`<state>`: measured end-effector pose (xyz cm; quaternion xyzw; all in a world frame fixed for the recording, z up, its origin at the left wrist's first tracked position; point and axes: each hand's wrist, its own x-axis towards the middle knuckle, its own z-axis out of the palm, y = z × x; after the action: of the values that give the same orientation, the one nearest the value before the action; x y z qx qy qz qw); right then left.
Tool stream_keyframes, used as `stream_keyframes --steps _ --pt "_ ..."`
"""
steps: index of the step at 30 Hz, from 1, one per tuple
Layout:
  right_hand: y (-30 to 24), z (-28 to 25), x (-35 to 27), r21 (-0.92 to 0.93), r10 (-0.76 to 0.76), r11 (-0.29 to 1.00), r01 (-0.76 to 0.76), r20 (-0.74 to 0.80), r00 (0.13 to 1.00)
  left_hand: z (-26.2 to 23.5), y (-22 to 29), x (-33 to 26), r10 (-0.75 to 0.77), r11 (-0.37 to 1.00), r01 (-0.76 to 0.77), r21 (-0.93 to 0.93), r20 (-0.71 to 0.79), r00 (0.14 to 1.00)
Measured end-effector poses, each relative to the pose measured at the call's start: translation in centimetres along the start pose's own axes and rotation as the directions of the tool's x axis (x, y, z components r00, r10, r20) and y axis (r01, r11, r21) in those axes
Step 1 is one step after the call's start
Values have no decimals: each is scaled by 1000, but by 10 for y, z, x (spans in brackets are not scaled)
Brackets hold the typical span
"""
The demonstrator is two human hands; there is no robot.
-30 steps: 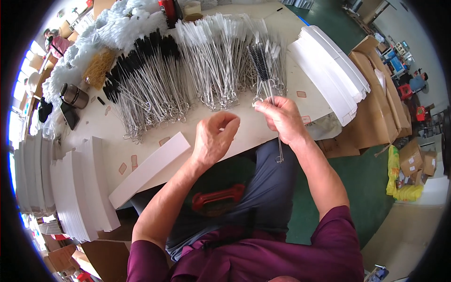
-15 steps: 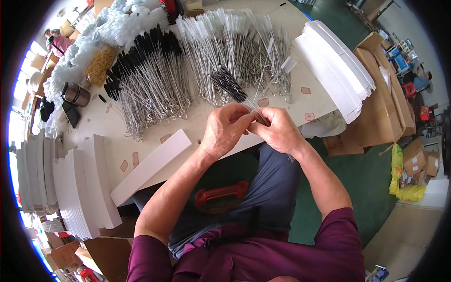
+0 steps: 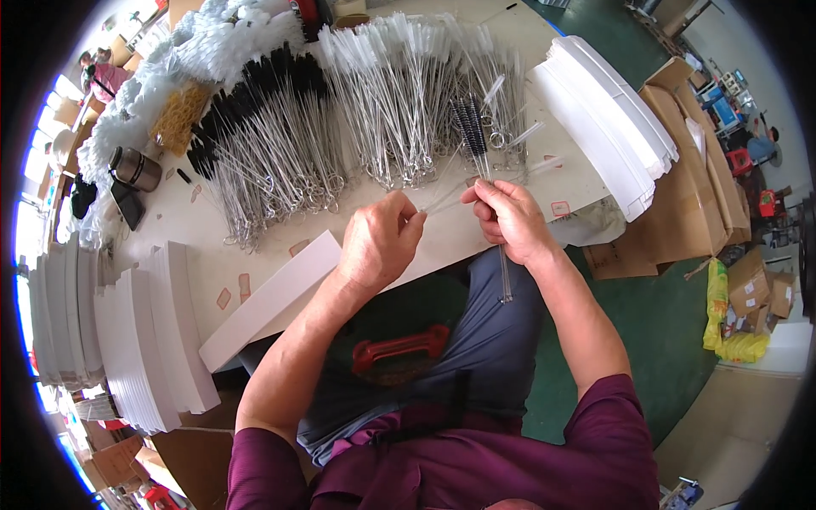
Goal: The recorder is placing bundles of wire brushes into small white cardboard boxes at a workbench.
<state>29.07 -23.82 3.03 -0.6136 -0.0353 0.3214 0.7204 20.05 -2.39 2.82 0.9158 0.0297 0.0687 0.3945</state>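
right hand (image 3: pixel 510 223) clamps black-bristle wire brushes (image 3: pixel 473 136), bristles toward 12. left hand (image 3: pixel 378 242) pinches thin clear one (image 3: pixel 442 200) at 9. step looks like bundling; next likely needs aligned stems.

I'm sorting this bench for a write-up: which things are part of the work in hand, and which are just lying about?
In use: right hand gripping black-bristled wire brushes; left hand beside it; brush piles; long white box.
Lying about: metal cup, cardboard boxes, red tool.
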Motion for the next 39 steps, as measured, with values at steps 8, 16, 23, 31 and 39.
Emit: stream_keyframes --steps 8,16,23,31,39 --pt "0 3 -14 -34 -7 999 5 -33 999 -54 18 -12 97 977 -137 -165 -229 969" --pt "-11 -3 -32 -16 -87 996 87 4 996 -114 62 -28 156 923 -277 -266 -401 903" --pt "-12 4 -45 -21 -86 996 87 33 996 -151 85 -29 170 838 -360 -410 -431 886" --pt "-26 22 -53 -167 -217 961 222 47 975 -178 109 -29 274 818 -422 -390 -381 883" --pt "-29 49 -58 -229 -247 936 269 120 962 -198 132 -42 205 724 -338 -601 -280 938"
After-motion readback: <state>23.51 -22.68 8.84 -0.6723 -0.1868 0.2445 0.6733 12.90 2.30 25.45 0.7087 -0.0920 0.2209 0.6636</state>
